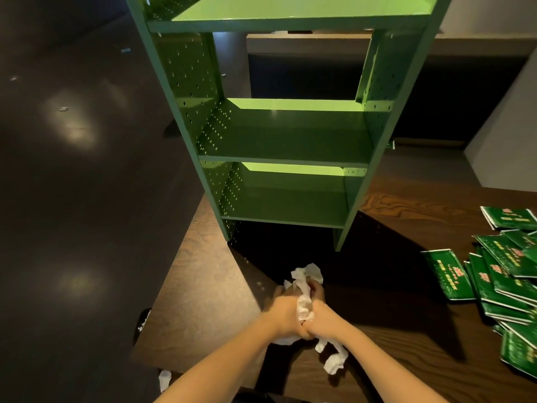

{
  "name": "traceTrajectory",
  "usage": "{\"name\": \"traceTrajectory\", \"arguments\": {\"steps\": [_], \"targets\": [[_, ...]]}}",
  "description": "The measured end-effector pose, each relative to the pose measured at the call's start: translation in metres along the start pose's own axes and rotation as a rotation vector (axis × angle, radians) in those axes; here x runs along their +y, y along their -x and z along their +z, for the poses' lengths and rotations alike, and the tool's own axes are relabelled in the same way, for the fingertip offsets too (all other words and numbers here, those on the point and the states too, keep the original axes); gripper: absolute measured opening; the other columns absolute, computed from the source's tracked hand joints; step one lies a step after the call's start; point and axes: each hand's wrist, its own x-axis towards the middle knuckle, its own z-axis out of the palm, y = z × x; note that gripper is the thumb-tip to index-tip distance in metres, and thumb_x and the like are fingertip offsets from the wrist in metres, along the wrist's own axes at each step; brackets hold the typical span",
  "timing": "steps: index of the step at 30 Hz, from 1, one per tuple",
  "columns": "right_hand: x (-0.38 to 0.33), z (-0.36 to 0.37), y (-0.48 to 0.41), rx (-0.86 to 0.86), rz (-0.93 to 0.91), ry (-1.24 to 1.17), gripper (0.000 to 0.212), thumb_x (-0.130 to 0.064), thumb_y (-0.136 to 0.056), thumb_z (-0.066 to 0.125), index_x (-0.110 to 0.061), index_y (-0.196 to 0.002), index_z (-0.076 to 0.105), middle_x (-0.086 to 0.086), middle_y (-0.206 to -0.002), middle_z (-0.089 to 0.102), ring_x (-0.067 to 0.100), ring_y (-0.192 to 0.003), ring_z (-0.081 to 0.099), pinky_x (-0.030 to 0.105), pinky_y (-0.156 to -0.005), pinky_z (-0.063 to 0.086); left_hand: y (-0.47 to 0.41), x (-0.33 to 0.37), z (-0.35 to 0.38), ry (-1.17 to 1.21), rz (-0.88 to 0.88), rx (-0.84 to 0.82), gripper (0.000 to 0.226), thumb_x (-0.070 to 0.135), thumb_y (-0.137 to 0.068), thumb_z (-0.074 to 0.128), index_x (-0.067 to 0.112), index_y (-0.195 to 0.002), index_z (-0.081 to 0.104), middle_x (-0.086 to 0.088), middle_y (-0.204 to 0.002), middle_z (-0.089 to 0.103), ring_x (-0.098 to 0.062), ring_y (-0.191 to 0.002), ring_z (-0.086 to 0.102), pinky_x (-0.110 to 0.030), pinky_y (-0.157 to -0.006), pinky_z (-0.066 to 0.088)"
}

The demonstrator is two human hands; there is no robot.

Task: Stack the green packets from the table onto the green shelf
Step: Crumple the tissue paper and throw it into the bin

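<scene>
A tall green metal shelf (286,135) stands on the dark wooden table (203,286), and the tiers I can see hold nothing. Several green packets (505,274) lie in a loose pile at the table's right edge. My left hand (286,315) and my right hand (321,317) are pressed together in front of the shelf, low in the middle of the view. Both are closed on a crumpled white tissue (305,298), which sticks out above and hangs below them. Neither hand touches a packet.
A dark glossy floor (72,170) fills the left side, with small bits of litter on it. A scrap of white tissue (164,379) lies near the table's front left corner. A dark counter (308,42) and a pale wall sit behind the shelf.
</scene>
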Motion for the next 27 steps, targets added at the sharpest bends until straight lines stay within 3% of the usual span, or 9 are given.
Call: {"name": "traceTrajectory", "arguments": {"steps": [5,8,11,15,18,21,23,25,27], "targets": [[0.003,-0.01,0.001,0.019,-0.029,-0.181,0.058,-0.015,-0.088,0.059,-0.024,-0.128,0.017,-0.005,-0.096,0.045,0.003,-0.087,0.049,0.009,-0.075,0.041,0.002,-0.01,0.011,0.21,-0.118,0.168,0.005,0.025,-0.078,0.064,0.024,-0.081,0.061,-0.004,-0.087,0.066,-0.027,-0.095,0.065,-0.039,-0.091,0.052],[0.012,-0.018,0.011,0.047,-0.13,-0.012,0.098,-0.03,-0.073,0.071,-0.018,-0.146,0.006,0.006,-0.145,0.024,0.02,-0.137,0.028,0.025,-0.11,0.031,0.007,-0.01,0.01,0.234,-0.109,0.259,0.012,0.03,-0.083,0.062,0.019,-0.087,0.065,-0.005,-0.092,0.069,-0.023,-0.093,0.064,-0.036,-0.093,0.05],[0.033,-0.02,0.02,-0.114,-0.101,0.499,0.119,-0.054,-0.069,0.071,-0.013,-0.15,-0.006,0.008,-0.154,0.012,0.029,-0.144,0.013,0.038,-0.119,0.014,0.006,-0.021,0.014,0.271,-0.192,0.285,0.021,0.039,-0.085,0.062,0.019,-0.092,0.063,-0.001,-0.094,0.067,-0.018,-0.097,0.062,-0.03,-0.092,0.049],[0.039,-0.014,0.024,-0.216,-0.122,0.753,0.129,-0.059,-0.068,0.072,-0.008,-0.149,-0.015,0.01,-0.155,0.012,0.03,-0.144,0.013,0.04,-0.119,0.005,0.002,-0.031,0.015,0.281,-0.271,0.238,0.038,0.049,-0.081,0.06,0.014,-0.096,0.064,-0.007,-0.101,0.067,-0.025,-0.104,0.062,-0.036,-0.093,0.049],[0.037,-0.007,0.011,0.043,-0.152,0.683,0.138,-0.07,-0.06,0.067,-0.004,-0.148,-0.016,0.014,-0.158,0.005,0.032,-0.146,0.007,0.038,-0.117,-0.002,0.001,-0.026,0.013,0.238,-0.269,0.168,0.033,0.045,-0.078,0.059,0.017,-0.096,0.064,-0.005,-0.095,0.066,-0.027,-0.099,0.064,-0.033,-0.083,0.051],[0.029,-0.004,-0.015,0.271,-0.215,0.797,0.155,-0.091,-0.032,0.038,0.0,-0.148,-0.011,0.023,-0.157,0.002,0.037,-0.145,-0.004,0.042,-0.112,-0.005,-0.002,-0.021,0.011,0.256,-0.289,0.128,0.05,0.047,-0.074,0.061,0.023,-0.117,0.057,-0.009,-0.123,0.059,-0.031,-0.12,0.054,-0.049,-0.102,0.043],[0.015,-0.013,-0.026,0.138,-0.175,0.833,0.154,-0.09,-0.036,0.043,-0.007,-0.14,-0.036,0.021,-0.153,-0.026,0.032,-0.141,-0.026,0.045,-0.107,-0.026,-0.008,-0.023,0.014,0.277,-0.354,0.09,0.056,0.039,-0.078,0.063,0.019,-0.129,0.05,-0.008,-0.134,0.051,-0.03,-0.131,0.043,-0.05,-0.112,0.031],[0.007,-0.015,-0.035,0.128,-0.174,0.817,0.153,-0.077,-0.052,0.065,-0.013,-0.121,-0.056,0.017,-0.144,-0.044,0.03,-0.131,-0.04,0.042,-0.088,-0.045,-0.011,-0.022,0.015,0.269,-0.327,0.077,0.043,0.043,-0.078,0.061,0.02,-0.115,0.059,-0.008,-0.111,0.059,-0.029,-0.118,0.055,-0.046,-0.099,0.045],[0.008,-0.018,-0.039,0.009,-0.121,0.791,0.15,-0.068,-0.057,0.072,-0.01,-0.133,-0.043,0.017,-0.148,-0.038,0.032,-0.135,-0.037,0.045,-0.098,-0.037,-0.013,-0.02,0.017,0.312,-0.307,0.081,0.03,0.038,-0.08,0.063,0.017,-0.101,0.064,-0.002,-0.091,0.057,-0.024,-0.096,0.062,-0.037,-0.082,0.052]]}}
